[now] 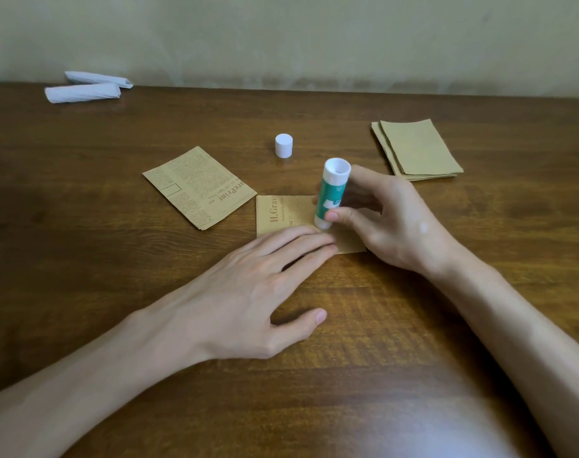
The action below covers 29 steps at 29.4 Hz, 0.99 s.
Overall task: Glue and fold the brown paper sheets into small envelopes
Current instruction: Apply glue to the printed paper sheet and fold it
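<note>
Wood table (446, 325) fills the view, pale wall (314, 38) behind it. My left hand (248, 292) lies flat, palm down, fingers straight and close together, tips pressing on the near edge of the sheet (281, 213). Its thumb is spread apart on bare table and it grips nothing. My right hand (390, 223) is curled round the glue stick (331, 193), thumb on the front of the barrel low down, other fingers wrapped behind it. Stack (417, 150) of plain brown sheets sits far right on the table, well apart from both hands, edges a bit fanned. Printed pile (198, 188) of brown paper with newspaper-style text lies left of centre at an angle, one corner just beside the sheet's far left corner; can't tell if they touch. The sheet is at centre between my hands, flat on the table, print showing on its left part, right part hidden behind the right hand and glue stick. Two white rolls (83, 92) lie at the far left of the table near the wall, side by side, touching or nearly so. Glue stick is green and white, nearly upright with a slight tilt, lower end down on the sheet just beyond my left fingertips, upper white end toward the camera. White cap (284, 145) stands alone on the table beyond the sheet, between printed pile and stack, off the glue stick
</note>
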Each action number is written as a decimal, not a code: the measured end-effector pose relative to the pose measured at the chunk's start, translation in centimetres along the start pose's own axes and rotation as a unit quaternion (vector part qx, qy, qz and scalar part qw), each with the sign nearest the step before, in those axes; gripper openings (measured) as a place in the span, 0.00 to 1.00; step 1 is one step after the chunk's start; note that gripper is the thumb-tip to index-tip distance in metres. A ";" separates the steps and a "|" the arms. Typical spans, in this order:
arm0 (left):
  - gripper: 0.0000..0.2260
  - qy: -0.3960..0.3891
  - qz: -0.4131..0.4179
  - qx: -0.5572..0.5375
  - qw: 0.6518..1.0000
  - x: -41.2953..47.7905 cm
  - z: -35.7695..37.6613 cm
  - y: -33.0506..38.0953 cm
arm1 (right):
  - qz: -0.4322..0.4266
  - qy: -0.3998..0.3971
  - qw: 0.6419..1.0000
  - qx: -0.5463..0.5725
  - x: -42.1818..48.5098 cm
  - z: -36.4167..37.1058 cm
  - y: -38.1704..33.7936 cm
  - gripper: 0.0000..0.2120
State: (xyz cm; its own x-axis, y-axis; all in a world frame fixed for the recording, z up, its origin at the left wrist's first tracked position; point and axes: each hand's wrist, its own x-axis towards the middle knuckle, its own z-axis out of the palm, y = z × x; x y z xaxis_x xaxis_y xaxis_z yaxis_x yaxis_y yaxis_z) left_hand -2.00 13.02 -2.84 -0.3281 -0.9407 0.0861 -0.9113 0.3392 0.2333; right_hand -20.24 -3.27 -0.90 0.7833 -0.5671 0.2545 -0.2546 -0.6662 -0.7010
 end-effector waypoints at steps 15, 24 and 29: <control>0.33 -0.012 0.002 0.011 1.000 0.0 -0.1 0.0 | 0.006 0.042 0.996 -0.081 0.4 0.4 -0.4 0.10; 0.33 -0.016 0.005 0.017 1.000 0.0 -0.1 0.0 | 0.028 0.057 0.993 -0.097 1.5 0.8 -0.3 0.10; 0.33 -0.015 0.009 0.019 1.000 0.0 -0.1 0.0 | 0.034 0.062 0.992 -0.104 2.2 0.8 -0.2 0.10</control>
State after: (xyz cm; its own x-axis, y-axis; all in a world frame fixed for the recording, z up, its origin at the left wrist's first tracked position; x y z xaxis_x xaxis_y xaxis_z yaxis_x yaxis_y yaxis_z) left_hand -1.99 13.00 -2.76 -0.3513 -0.9343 0.0604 -0.9137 0.3562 0.1956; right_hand -17.99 -4.03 -0.75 0.6876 -0.6606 0.3015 -0.4261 -0.7033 -0.5691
